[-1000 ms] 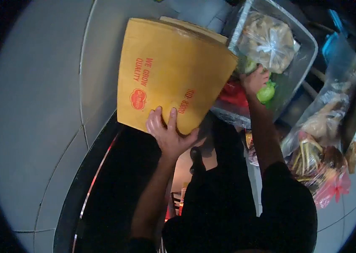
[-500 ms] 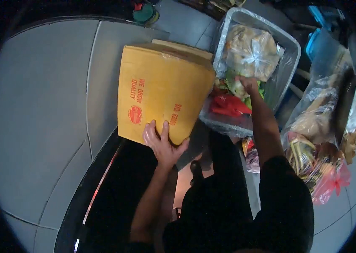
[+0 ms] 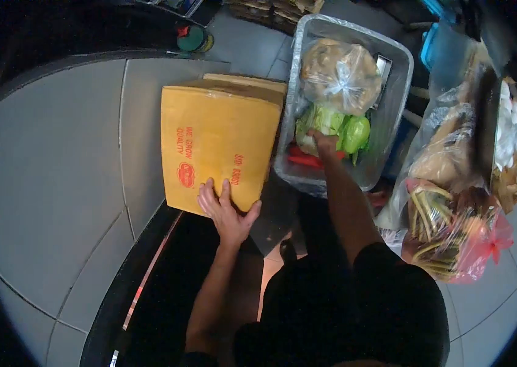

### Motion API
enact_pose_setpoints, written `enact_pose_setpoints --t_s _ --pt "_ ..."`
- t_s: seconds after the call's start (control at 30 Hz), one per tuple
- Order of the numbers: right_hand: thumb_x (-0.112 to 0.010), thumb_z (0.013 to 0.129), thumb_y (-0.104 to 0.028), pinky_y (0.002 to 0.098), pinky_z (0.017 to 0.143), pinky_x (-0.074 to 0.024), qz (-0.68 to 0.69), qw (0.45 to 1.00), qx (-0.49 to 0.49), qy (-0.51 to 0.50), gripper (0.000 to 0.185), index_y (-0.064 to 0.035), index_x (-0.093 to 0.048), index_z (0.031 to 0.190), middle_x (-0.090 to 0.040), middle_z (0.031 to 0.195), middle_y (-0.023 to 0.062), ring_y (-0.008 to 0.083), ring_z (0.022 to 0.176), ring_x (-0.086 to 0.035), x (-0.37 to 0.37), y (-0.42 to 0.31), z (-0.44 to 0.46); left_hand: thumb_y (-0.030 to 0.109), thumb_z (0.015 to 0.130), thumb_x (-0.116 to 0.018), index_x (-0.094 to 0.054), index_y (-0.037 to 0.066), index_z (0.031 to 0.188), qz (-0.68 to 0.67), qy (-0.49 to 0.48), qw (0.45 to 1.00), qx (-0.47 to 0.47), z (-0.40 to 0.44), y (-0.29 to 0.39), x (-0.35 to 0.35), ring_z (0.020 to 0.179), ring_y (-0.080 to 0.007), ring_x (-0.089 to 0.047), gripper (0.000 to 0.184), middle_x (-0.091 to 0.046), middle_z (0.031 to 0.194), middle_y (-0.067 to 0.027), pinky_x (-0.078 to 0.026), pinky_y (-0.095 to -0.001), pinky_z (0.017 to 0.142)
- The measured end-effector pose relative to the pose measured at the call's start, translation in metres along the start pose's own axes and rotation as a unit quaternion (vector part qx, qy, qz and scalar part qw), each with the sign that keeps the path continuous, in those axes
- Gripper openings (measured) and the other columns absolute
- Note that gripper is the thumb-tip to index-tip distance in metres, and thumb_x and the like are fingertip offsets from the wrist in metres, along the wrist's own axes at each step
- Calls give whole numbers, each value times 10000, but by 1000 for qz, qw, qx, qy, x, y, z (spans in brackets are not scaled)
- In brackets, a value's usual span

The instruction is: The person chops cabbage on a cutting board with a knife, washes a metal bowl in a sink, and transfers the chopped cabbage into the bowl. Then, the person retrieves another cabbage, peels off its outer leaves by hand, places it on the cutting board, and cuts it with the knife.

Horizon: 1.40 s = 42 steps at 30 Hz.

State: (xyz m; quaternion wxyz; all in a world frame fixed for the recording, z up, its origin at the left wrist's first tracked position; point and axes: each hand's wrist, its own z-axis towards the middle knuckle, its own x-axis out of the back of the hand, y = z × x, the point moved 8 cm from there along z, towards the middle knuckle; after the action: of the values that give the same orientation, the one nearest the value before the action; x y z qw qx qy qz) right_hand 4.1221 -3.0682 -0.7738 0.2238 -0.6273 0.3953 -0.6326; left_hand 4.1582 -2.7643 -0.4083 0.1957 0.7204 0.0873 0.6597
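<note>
My left hand (image 3: 226,214) rests with fingers spread on the near edge of a yellow cardboard box (image 3: 219,147) with red print. Inside a grey plastic-lined tub (image 3: 402,98), my right hand (image 3: 324,142) is closed on a pale green leafy cabbage (image 3: 318,122); its fingertips are partly hidden. Right beside the cabbage lies a bright green vegetable (image 3: 354,134). A red bag or wrapper (image 3: 301,157) shows under the cabbage. At the tub's far end sits a knotted clear bag (image 3: 341,73) with tan contents, next to a small metal-edged container (image 3: 383,70).
On the right are a clear bag of long vegetables (image 3: 433,214), a pink-tied bag (image 3: 479,244) and a large plastic bag (image 3: 448,147) with brown contents. A green can (image 3: 194,40) stands beyond the box. Grey tiled surface (image 3: 56,171) spreads left.
The view has shifted, so box and tub appear further left. The cabbage now covers more of the red item, and the bright green vegetable shows more fully. My left hand stays on the box.
</note>
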Motion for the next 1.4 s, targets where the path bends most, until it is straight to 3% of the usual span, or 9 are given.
enact_pose_setpoints --t_s 0.13,0.5,0.8,0.9,1.0,1.1,1.17,1.23,1.4 --pt "-844 554 -154 401 794 -515 222 837 -479 144 672 81 -529 1100 -604 1041 135 233 919 -598 -6 27 -8 417 677 -765 -336 98 1376 -1 -7 1000 3 -2 1 -4 1308 -457 -209 881 -235 1416 -253 -160 -615 1037" --pt "-690 725 -230 368 842 -499 535 754 -381 30 476 -11 -541 1121 -603 1002 83 224 920 -593 5 -50 8 452 702 -736 -327 97 1379 28 -14 999 -10 0 0 -7 1304 -459 -208 867 -228 1420 -247 -155 -620 1034" --pt "-619 782 -251 461 955 -448 681 503 -515 -135 562 -69 -462 1290 -542 1228 117 304 1110 -546 14 -62 -55 444 690 -744 -337 92 1360 21 -6 1000 -17 5 2 -4 1298 -457 -218 858 -245 1401 -259 -156 -629 1028" --pt "-605 816 -290 471 889 -504 598 631 -482 -113 560 -56 -442 1299 -549 1220 132 312 1087 -567 52 -76 -71 454 701 -737 -326 97 1369 17 -10 1000 -17 4 2 -4 1304 -463 -207 862 -239 1405 -264 -150 -633 1030" --pt "-523 841 -298 490 997 -413 552 619 -541 -141 555 -69 -429 1337 -489 1320 141 316 1209 -481 41 -81 -61 469 713 -726 -323 97 1372 22 -27 999 -5 5 5 -2 1308 -468 -200 857 -230 1413 -266 -142 -628 1037" --pt "-502 840 -269 489 1010 -403 605 571 -545 -102 553 -60 -417 1345 -482 1330 146 324 1198 -486 23 -73 -53 480 721 -717 -313 95 1379 42 -24 999 -5 2 0 -5 1314 -470 -192 862 -215 1424 -267 -134 -621 1046" --pt "-517 792 -208 495 1045 -370 626 417 -645 -132 590 -41 -402 1346 -462 1341 162 333 1209 -469 -5 -51 -76 438 692 -752 -332 69 1369 29 -35 999 0 0 3 -4 1317 -456 -187 878 -220 1414 -261 -141 -596 1055" --pt "-516 780 -170 508 1032 -380 633 564 -527 -49 584 -24 -403 1334 -470 1323 178 346 1198 -475 3 -42 -63 439 692 -751 -333 71 1370 20 -25 999 -5 2 1 -5 1320 -455 -184 878 -216 1418 -261 -137 -596 1059" --pt "-513 776 -120 550 994 -403 586 589 -554 -52 578 -16 -393 1331 -483 1301 176 367 1159 -504 26 -63 -58 423 690 -757 -322 63 1371 44 -21 999 -14 2 3 -5 1319 -450 -191 885 -219 1416 -254 -137 -592 1060"
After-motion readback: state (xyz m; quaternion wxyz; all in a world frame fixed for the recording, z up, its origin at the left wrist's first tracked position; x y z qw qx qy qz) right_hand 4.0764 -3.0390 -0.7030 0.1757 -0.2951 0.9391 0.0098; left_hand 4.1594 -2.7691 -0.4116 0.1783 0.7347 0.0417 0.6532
